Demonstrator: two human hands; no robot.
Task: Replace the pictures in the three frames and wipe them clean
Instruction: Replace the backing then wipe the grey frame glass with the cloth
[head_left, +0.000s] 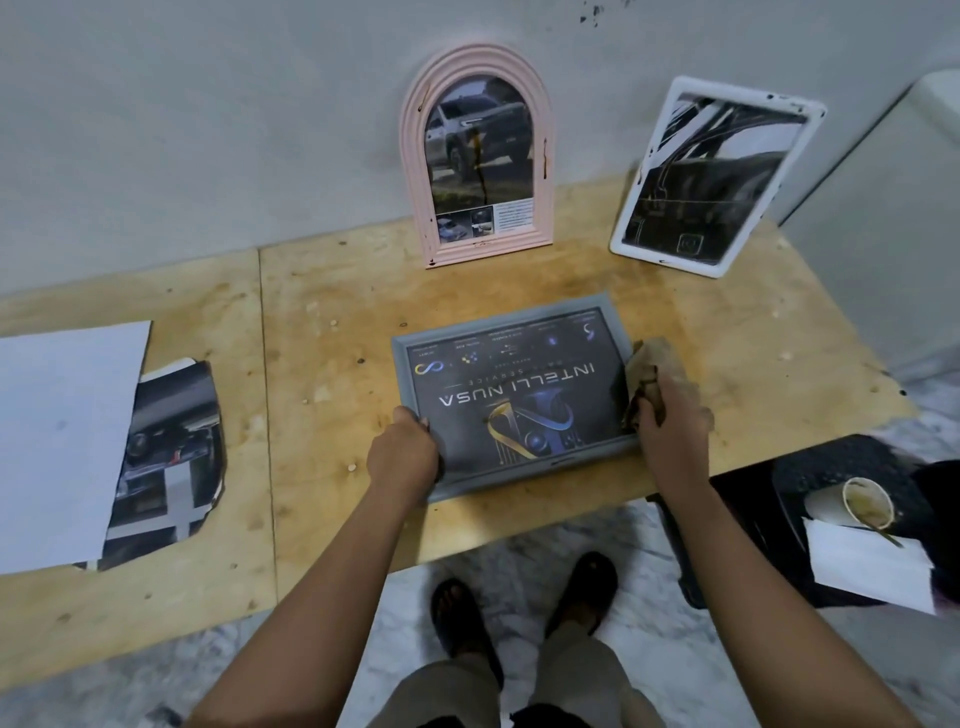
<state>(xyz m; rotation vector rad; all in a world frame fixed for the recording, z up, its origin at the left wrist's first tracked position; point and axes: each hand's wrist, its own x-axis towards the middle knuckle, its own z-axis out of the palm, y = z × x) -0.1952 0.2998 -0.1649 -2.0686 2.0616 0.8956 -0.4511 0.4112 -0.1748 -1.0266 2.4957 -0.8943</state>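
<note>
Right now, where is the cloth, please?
Head view: the cloth is gripped by the right hand at the right edge of the grey frame.

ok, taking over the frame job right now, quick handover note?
Left hand grips the grey frame at its near-left corner; the frame lies flat on the table. Right hand holds a crumpled cloth at the frame's right edge.
Pink arched frame and white frame stand at the back of the table, both with dark drips. Loose prints lie at the table's left.
Done: all three frames hold pictures; whether they are the new ones, cannot tell.
Left: probably finish wiping the grey one, then wipe pink and white.
</note>
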